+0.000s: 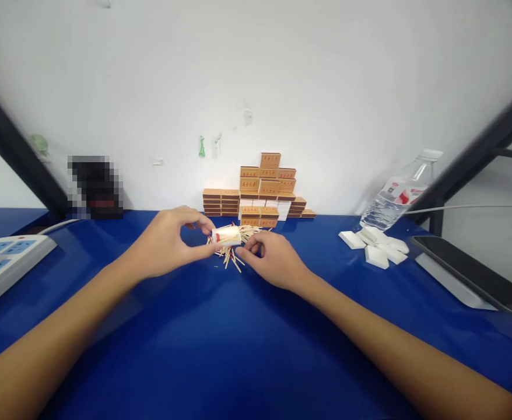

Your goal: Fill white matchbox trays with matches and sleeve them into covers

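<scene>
My left hand (172, 242) holds a small white matchbox tray (234, 235) at its left end, between thumb and fingers. Some matches with red heads lie inside the tray. Close by on the right, my right hand (271, 256) has its fingers curled and pressed together at the pile; what they hold, if anything, is too small to make out. Loose matches (231, 256) are scattered on the blue table under and behind the tray. Stacked orange-brown matchboxes (269, 186) stand behind the pile, against the wall.
Several white trays (376, 256) lie at the right, beside a tilted plastic bottle (396, 192). A phone (474, 271) rests on a white block at the far right. A power strip (11, 262) is at the left, and a pixelated dark object (96, 186) stands by the wall.
</scene>
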The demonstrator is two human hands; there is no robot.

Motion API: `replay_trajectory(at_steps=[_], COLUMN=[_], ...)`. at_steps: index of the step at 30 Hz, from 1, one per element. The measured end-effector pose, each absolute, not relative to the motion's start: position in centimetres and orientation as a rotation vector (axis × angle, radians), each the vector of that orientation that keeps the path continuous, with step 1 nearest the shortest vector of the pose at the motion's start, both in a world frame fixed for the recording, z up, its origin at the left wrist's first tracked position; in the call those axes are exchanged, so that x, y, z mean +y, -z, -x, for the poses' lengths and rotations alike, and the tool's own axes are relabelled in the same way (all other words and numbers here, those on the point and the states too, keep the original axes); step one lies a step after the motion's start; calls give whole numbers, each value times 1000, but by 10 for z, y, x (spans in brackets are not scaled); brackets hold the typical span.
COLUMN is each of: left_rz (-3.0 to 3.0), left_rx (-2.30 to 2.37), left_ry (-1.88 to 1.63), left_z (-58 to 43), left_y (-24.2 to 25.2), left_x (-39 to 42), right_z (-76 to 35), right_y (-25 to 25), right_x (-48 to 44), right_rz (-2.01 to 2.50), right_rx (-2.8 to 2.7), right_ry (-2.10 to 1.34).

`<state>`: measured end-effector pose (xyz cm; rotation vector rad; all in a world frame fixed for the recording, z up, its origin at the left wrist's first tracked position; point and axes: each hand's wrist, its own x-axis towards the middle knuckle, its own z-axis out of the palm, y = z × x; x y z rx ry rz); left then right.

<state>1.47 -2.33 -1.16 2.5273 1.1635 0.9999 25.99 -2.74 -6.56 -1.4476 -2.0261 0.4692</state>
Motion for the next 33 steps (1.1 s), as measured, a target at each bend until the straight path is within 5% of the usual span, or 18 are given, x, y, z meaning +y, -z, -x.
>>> replay_trajectory(at_steps=[21, 33], left_rz=[-2642, -2635], left_rx=[1181, 1010], left_ry=[-855, -832], left_z=[-28, -47], left_y=[40, 41], left_x=[-26, -42], right_z=[-313, -283], right_y=[53, 52], right_x=[-33, -53], right_rz=[1539, 1110], right_rx=[-2299, -2323], right_ry=[-421, -296])
